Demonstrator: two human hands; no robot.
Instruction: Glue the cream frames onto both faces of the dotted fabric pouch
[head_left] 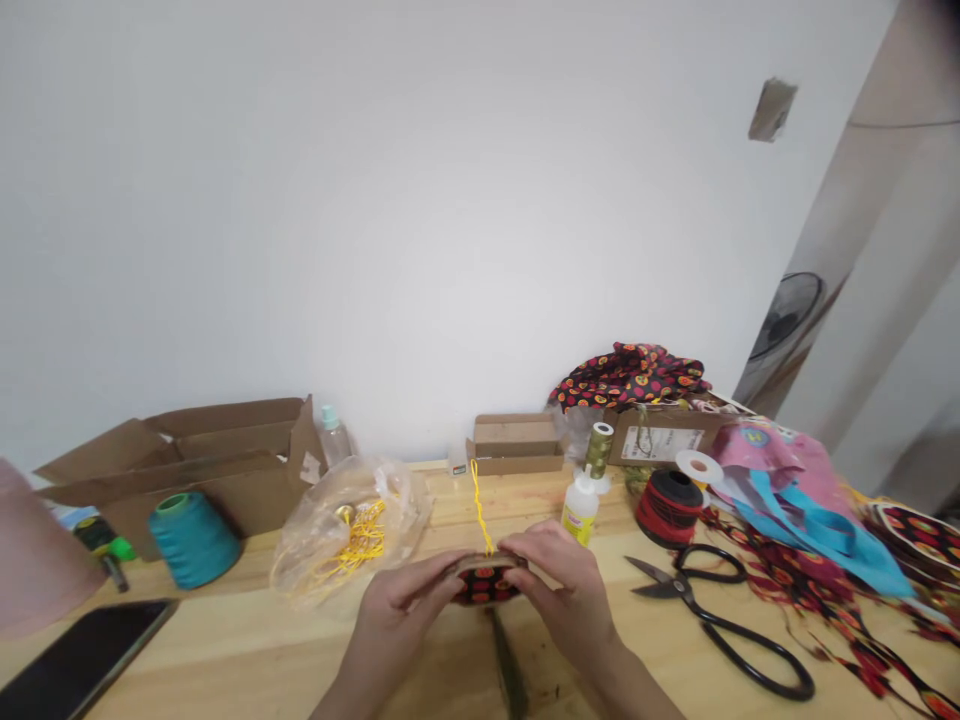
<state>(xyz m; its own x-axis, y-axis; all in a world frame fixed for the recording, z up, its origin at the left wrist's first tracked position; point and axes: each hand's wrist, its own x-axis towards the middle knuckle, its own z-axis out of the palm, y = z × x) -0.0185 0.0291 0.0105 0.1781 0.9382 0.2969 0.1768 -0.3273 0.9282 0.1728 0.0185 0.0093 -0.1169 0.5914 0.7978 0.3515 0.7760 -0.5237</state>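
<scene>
Between my two hands is a small rounded ornament (pixel 486 584) covered in black fabric with red and orange motifs and edged in a brownish trim. My left hand (pixel 409 610) pinches its left edge, thumb in front and fingers behind. The right edge is gripped the same way by my right hand (pixel 566 585). A twisted yellow cord (pixel 478 505) runs from its top away across the table. Below the ornament hangs a dark green tassel-like strand (pixel 508 665). My fingers hide the ornament's sides and back.
Black-handled scissors (pixel 686 590) lie open at right, near a glue bottle (pixel 580 508) and a red-and-black thread spool (pixel 669 508). Fabric scraps (pixel 817 590) spread beyond. Leftward are a plastic bag (pixel 349 530) with yellow cords, a teal thread cone (pixel 193 540), a cardboard box (pixel 225 480) and a phone (pixel 86 655).
</scene>
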